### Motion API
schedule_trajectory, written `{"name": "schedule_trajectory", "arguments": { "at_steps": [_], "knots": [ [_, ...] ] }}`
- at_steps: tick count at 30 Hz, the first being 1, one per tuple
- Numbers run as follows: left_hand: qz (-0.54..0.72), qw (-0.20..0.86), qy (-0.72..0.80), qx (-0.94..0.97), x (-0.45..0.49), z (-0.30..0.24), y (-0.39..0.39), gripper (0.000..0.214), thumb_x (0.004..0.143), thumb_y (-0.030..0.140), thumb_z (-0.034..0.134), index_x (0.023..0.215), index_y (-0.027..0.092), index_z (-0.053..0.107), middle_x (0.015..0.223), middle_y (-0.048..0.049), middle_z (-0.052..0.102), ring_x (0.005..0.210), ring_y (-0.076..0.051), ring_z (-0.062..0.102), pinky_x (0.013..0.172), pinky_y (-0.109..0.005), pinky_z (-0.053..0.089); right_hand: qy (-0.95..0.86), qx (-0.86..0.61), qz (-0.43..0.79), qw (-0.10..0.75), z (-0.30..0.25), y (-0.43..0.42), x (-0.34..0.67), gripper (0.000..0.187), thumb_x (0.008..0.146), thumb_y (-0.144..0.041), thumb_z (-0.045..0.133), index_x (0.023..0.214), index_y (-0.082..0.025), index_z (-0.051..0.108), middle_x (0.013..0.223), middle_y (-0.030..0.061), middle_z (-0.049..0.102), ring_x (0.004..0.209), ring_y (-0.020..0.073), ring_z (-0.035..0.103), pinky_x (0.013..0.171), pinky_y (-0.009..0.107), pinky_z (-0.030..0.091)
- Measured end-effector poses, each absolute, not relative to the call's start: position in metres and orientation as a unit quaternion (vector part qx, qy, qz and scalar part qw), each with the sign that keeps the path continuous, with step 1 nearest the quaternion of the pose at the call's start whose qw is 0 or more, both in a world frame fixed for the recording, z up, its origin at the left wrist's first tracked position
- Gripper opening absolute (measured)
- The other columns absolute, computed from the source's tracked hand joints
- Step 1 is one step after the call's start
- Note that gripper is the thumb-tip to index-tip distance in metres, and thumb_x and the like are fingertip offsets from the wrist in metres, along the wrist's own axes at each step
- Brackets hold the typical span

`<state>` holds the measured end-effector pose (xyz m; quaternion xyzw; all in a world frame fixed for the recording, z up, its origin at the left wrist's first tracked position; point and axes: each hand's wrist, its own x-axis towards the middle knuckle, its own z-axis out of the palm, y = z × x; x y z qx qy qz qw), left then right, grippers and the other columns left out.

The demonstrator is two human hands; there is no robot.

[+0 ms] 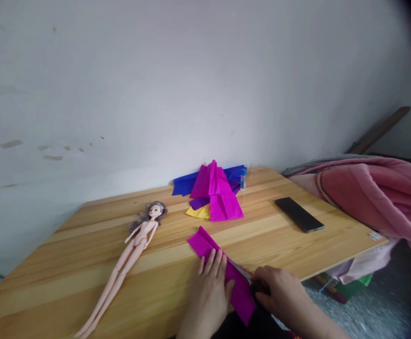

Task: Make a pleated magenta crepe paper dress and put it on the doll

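Note:
A folded strip of magenta paper point(203, 243) lies on the wooden table point(67, 268) near its front edge. My left hand point(209, 292) rests flat on the strip, fingers stretched out, pinning it down. My right hand point(283, 294) is closed round the dark handles of a pair of scissors point(240, 269). The metal blades lie along the strip's right edge, just beside my left fingertips. The near end of the strip hangs over the table's edge between my hands.
An unclothed doll point(135, 245) with grey-brown hair lies on the table to the left. At the back sits a pile of magenta, blue, purple and yellow paper point(217, 190) with a small bottle point(242, 179). A black phone point(299, 214) lies right; pink bedding point(375, 193) beyond.

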<state>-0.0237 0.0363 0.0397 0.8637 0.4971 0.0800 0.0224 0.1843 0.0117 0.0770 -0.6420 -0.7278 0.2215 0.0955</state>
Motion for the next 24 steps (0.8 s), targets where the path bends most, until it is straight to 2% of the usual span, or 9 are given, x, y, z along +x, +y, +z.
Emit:
{"name": "schedule_trajectory", "arguments": {
  "at_steps": [11,16,21,24],
  "knots": [
    [0.068,0.019,0.494,0.866,-0.023,0.039,0.038,0.056,0.093,0.045,0.027,0.141,0.016,0.032,0.148,-0.0066,0.028,0.137,-0.026,0.022,0.110,-0.050,0.028,-0.723,-0.648,0.213,0.111,0.075,0.008,0.187,0.022,0.065,-0.021,0.052,0.083,-0.025,0.065,0.081,0.0023,0.069,0.074,0.0181,0.062,0.061,0.023,0.034],
    [0.068,0.014,0.491,0.869,-0.024,0.039,0.038,0.056,0.094,0.045,0.027,0.141,0.016,0.030,0.148,-0.0069,0.027,0.137,-0.026,0.021,0.110,-0.050,0.028,-0.685,-0.696,0.184,0.116,0.072,0.012,0.208,0.020,0.069,-0.023,0.051,0.085,-0.025,0.063,0.082,0.0019,0.069,0.075,0.0188,0.063,0.061,0.024,0.035],
    [0.089,0.002,0.480,0.873,-0.026,0.037,0.037,0.056,0.094,0.044,0.029,0.142,0.017,0.027,0.148,-0.0077,0.028,0.137,-0.026,0.023,0.109,-0.049,0.030,-0.643,-0.744,0.153,0.101,0.071,-0.001,0.254,0.018,0.076,-0.032,0.049,0.087,-0.027,0.063,0.081,0.0026,0.070,0.075,0.0214,0.064,0.059,0.026,0.036],
    [0.120,-0.010,0.477,0.870,-0.026,0.036,0.037,0.055,0.094,0.043,0.031,0.142,0.018,0.026,0.147,-0.0076,0.029,0.136,-0.025,0.026,0.108,-0.049,0.032,-0.644,-0.745,0.149,0.088,0.071,-0.019,0.275,0.023,0.069,-0.037,0.059,0.091,-0.029,0.063,0.079,0.0017,0.070,0.070,0.0209,0.064,0.057,0.026,0.039]
  ]
}}
